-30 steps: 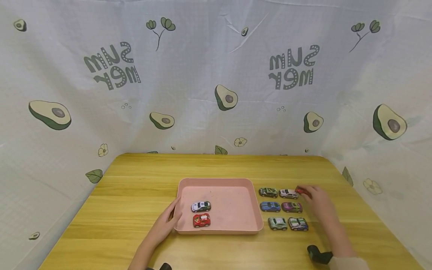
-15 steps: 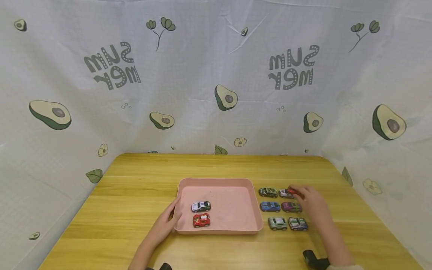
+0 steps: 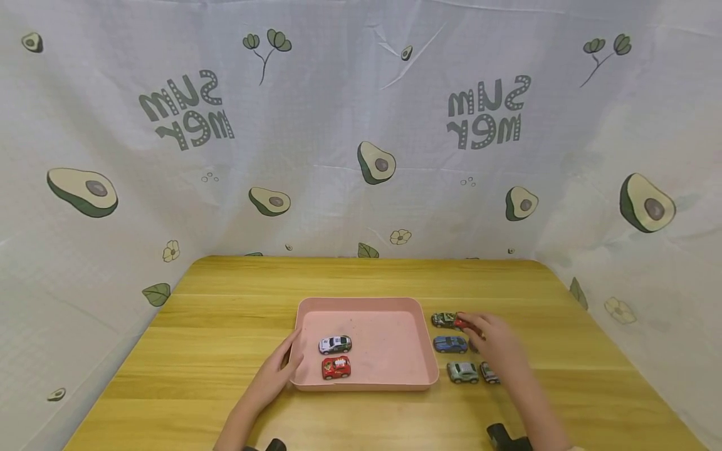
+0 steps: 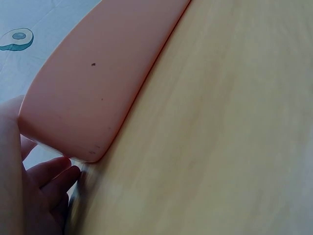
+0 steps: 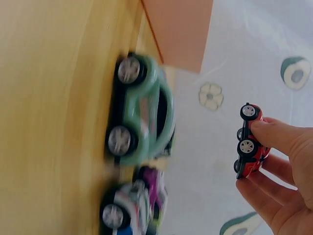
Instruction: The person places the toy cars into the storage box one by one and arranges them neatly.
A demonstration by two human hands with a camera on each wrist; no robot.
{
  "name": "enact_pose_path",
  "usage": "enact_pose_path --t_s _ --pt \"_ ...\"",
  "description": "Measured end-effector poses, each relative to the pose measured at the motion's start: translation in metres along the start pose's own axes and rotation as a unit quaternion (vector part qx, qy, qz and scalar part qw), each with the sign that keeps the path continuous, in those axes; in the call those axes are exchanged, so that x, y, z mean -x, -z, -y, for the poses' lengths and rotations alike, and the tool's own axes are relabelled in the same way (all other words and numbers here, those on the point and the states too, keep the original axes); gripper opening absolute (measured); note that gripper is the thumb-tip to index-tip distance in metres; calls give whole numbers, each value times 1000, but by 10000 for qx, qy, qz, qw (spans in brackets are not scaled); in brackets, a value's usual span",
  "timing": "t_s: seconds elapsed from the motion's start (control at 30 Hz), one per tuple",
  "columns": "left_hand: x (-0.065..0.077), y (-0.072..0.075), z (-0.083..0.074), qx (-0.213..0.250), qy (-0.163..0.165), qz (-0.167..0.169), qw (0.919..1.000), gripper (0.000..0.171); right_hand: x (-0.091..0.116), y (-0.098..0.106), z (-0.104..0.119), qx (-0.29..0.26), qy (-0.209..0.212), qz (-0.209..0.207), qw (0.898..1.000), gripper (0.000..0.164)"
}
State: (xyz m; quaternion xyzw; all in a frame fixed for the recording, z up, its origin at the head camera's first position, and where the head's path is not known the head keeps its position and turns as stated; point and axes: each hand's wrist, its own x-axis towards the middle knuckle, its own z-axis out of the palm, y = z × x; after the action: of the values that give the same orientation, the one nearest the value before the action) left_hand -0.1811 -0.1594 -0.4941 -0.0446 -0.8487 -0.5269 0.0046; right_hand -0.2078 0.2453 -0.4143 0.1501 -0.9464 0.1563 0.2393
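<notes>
Between thumb and fingers, my right hand [image 3: 492,338] pinches a small red toy car [image 5: 252,139]. In the head view, that car is over the right end of a green patterned toy car [image 3: 443,320]; its wheels face left in the right wrist view. My left hand [image 3: 277,369] is at the left side of the pink tray [image 3: 366,387], its thumb over the rim and its curled fingers [image 4: 61,181] against the outside near the corner. Inside the tray, a white toy car [image 3: 335,344] and another red toy car [image 3: 336,368] stand at the left.
Right of the tray stand a blue toy car [image 3: 450,344], a pale green toy car [image 3: 463,373] and a white-and-green one [image 3: 488,373]. A purple car [image 5: 155,188] is mostly hidden. A printed curtain [image 3: 327,125] hangs behind the wooden table [image 3: 248,313].
My right hand has moved left with the red toy car, from beside the far-row cars to over the green patterned one. It covers some parked cars. The left hand has stayed at the tray.
</notes>
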Motion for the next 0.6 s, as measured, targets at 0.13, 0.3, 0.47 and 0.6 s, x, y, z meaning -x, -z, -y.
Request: enact_pose_path --t_s 0.13,0.3,0.47,0.6 --pt "0 0 1 -28 -38 -13 10000 55 -6 -5 12 -81 216 -15 9997 30" --pt "0 0 1 -17 -67 -21 10000 55 -15 -13 25 -465 385 170 9980 28" --pt "0 0 1 3 -26 -20 10000 55 -24 -22 41 -681 621 369 9951 27" --pt "0 0 0 -13 -33 -17 10000 55 -29 -30 55 -710 952 370 9922 27"
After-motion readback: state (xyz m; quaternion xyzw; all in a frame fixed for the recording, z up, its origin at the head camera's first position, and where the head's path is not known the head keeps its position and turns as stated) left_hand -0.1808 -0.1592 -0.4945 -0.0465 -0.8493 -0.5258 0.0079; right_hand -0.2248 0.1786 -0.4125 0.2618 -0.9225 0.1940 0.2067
